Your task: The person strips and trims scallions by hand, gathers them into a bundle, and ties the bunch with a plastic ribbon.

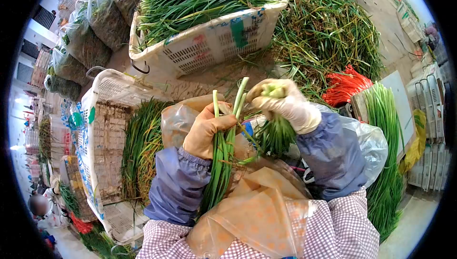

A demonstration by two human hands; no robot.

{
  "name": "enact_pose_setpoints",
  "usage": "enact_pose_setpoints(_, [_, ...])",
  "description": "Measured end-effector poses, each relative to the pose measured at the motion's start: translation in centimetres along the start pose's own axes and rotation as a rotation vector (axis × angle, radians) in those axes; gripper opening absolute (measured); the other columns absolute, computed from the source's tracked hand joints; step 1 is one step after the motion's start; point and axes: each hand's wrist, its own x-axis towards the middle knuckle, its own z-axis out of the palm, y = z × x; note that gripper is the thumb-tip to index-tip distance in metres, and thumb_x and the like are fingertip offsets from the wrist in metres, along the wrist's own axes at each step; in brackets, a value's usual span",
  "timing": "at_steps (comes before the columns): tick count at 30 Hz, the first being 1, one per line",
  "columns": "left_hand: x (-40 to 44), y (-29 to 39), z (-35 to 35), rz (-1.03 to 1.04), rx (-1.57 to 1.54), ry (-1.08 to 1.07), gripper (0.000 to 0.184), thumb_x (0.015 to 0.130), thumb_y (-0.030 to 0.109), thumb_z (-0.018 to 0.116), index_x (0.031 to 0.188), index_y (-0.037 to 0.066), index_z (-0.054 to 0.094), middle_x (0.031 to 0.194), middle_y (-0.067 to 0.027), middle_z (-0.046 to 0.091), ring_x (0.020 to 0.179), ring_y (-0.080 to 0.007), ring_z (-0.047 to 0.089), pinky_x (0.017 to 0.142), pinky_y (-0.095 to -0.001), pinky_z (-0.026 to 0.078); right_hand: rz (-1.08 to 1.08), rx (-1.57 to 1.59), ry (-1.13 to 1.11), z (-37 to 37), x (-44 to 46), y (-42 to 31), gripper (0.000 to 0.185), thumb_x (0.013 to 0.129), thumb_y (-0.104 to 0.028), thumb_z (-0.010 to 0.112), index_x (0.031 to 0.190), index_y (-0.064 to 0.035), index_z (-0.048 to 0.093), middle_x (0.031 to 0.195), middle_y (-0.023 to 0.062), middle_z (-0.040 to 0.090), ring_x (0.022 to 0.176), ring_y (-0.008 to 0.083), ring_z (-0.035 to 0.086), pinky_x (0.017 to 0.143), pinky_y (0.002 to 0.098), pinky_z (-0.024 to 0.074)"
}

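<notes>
My left hand (209, 130), in a tan rubber glove, is closed around a few garlic chives (224, 149). Their pale cut ends point up, and the green leaves hang down over my lap. Beside it, my right hand (281, 102), in a whitish glove, grips a thicker bunch of garlic chives (276, 135). That bunch has its pale ends at the top and its dark leaves below the fist. A thin yellowed leaf (247, 133) dangles between the two hands. Plastic sheeting with an orange pattern (257, 206) covers my lap.
Ahead stands a white crate (209, 52) full of chives, with a heap of discarded leaves (328, 30) to its right. At left, a tipped crate (90, 130) holds more chives. Red ties (347, 85) and a long chive pile (385, 154) lie at right; filled bags (104, 21) line the back left.
</notes>
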Motion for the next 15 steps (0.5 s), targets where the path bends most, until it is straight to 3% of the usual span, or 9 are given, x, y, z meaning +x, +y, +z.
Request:
enact_pose_setpoints(3, [0.7, -0.4, -1.2, 0.089, -0.020, -0.063, 0.023, 0.080, -0.007, 0.062, 0.100, 0.005, 0.055, 0.086, -0.0063, 0.061, 0.070, -0.0159, 0.060, 0.063, -0.0295, 0.052, 0.084, 0.036, -0.126, 2.2, 0.8, 1.4, 0.019, 0.079, -0.009, 0.074, 0.094, -0.0013, 0.066, 0.074, -0.0041, 0.060, 0.061, 0.0024, 0.051, 0.050, 0.0182, 0.0398])
enact_pose_setpoints(7, [0.0, -0.4, -0.9, -0.004, -0.105, 0.094, 0.029, 0.082, -0.005, 0.058, 0.109, 0.003, 0.052, 0.090, -0.0074, 0.060, 0.071, -0.0165, 0.060, 0.065, -0.0293, 0.053, 0.146, 0.011, -0.163, 2.9, 1.3, 2.9, 0.016, 0.078, -0.006, 0.073, 0.093, -0.0031, 0.067, 0.076, -0.0061, 0.061, 0.067, 0.0015, 0.052, 0.056, 0.0181, 0.0424])
enact_pose_setpoints(12, [0.2, -2.0, -3.0, 0.019, -0.004, 0.156, 0.027, 0.083, 0.001, 0.058, 0.109, 0.003, 0.053, 0.084, -0.0074, 0.060, 0.064, -0.0167, 0.060, 0.056, -0.0313, 0.054, 0.038, -0.178, -0.193, 3.8, 1.4, 5.7, 0.020, 0.078, 0.000, 0.071, 0.097, -0.0009, 0.065, 0.083, -0.0016, 0.065, 0.077, 0.0060, 0.058, 0.069, 0.0217, 0.0496])
enact_pose_setpoints(14, [-0.5, -2.1, -2.8, -0.054, 0.046, 0.150, 0.029, 0.083, 0.002, 0.059, 0.110, 0.002, 0.052, 0.084, -0.0065, 0.060, 0.069, -0.0167, 0.062, 0.060, -0.0315, 0.056, 0.015, -0.177, -0.155, 3.5, 1.5, 6.2, 0.020, 0.078, 0.003, 0.068, 0.097, -0.0001, 0.063, 0.081, -0.0011, 0.061, 0.075, 0.0074, 0.058, 0.072, 0.0227, 0.0507])
enact_pose_setpoints(15, [-0.9, -2.1, -2.6, -0.128, 0.098, 0.141, 0.030, 0.083, 0.003, 0.060, 0.112, 0.001, 0.052, 0.084, -0.0057, 0.060, 0.073, -0.0167, 0.063, 0.063, -0.0317, 0.057, -0.082, -0.237, -0.102, 3.1, 1.6, 6.1, 0.013, 0.079, -0.001, 0.069, 0.091, -0.0015, 0.064, 0.078, -0.0008, 0.062, 0.072, 0.0066, 0.057, 0.066, 0.0225, 0.0493])
